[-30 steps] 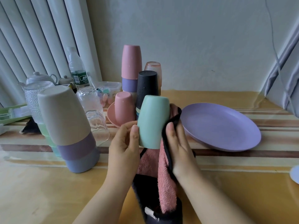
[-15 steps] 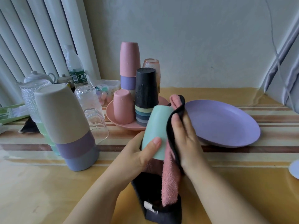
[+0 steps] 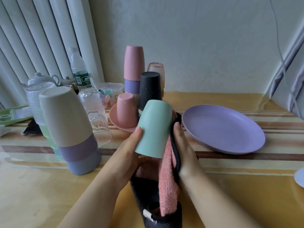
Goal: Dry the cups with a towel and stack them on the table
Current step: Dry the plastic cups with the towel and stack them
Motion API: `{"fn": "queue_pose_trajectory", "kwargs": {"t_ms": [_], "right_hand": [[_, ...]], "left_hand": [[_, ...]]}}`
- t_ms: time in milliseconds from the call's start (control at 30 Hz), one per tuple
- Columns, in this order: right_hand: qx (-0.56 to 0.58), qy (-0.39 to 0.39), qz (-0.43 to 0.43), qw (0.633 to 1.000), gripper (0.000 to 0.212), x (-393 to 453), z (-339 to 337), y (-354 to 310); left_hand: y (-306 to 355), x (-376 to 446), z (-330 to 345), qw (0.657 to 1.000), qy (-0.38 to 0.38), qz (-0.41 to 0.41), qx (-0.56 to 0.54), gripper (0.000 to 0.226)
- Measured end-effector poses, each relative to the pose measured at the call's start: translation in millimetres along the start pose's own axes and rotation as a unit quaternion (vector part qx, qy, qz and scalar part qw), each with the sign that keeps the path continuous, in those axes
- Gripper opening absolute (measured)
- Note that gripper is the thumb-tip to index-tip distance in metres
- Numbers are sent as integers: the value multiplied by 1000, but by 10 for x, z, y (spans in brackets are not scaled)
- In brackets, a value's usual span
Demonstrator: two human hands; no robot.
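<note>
Left hand [image 3: 130,150] grips the upturned green cup [image 3: 153,128], tilted base-up above the worktop [image 3: 49,195]; right hand [image 3: 182,145] presses the towel [image 3: 167,183] against its right side. The dried stack [image 3: 69,122] stands left, nearer the left hand.

We cannot see the mouth of the green cup [image 3: 154,128]; it faces down into the left hand [image 3: 131,155], whose fingers vanish behind it. The towel [image 3: 167,183] runs off the bottom edge and covers the right hand's [image 3: 184,150] palm side. A white disc [image 3: 299,177] is cut by the right edge. The bottle's [image 3: 79,69] label is too small to read.
</note>
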State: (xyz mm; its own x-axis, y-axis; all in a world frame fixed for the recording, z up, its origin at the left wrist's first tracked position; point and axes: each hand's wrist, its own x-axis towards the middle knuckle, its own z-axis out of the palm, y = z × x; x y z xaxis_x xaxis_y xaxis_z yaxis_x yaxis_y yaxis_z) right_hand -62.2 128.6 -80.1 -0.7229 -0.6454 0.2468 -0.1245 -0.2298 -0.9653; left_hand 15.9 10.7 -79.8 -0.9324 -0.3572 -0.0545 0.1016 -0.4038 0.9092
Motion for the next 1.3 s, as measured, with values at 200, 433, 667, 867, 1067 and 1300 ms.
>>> {"fn": "queue_pose_trajectory", "kwargs": {"t_ms": [200,433,667,867,1067,1300], "right_hand": [[-7,35,-45,998,25,5,-4,-87],[-79,9,-57,995,29,12,174,79],[-125,61,-122,983,34,35,96,-58],[-78,128,-46,988,23,92,-137,-127],[89,127,57,986,29,98,-178,-249],[-7,59,44,997,38,8,-97,-110]], "left_hand": [[-80,61,-35,932,186,221,220,28],[-126,22,44,912,141,207,326,51],[-102,9,0,939,44,155,304,49],[-60,-57,-42,902,-39,125,411,61],[-20,-100,-19,948,-91,69,298,59],[-73,-85,35,992,-44,21,115,32]]}}
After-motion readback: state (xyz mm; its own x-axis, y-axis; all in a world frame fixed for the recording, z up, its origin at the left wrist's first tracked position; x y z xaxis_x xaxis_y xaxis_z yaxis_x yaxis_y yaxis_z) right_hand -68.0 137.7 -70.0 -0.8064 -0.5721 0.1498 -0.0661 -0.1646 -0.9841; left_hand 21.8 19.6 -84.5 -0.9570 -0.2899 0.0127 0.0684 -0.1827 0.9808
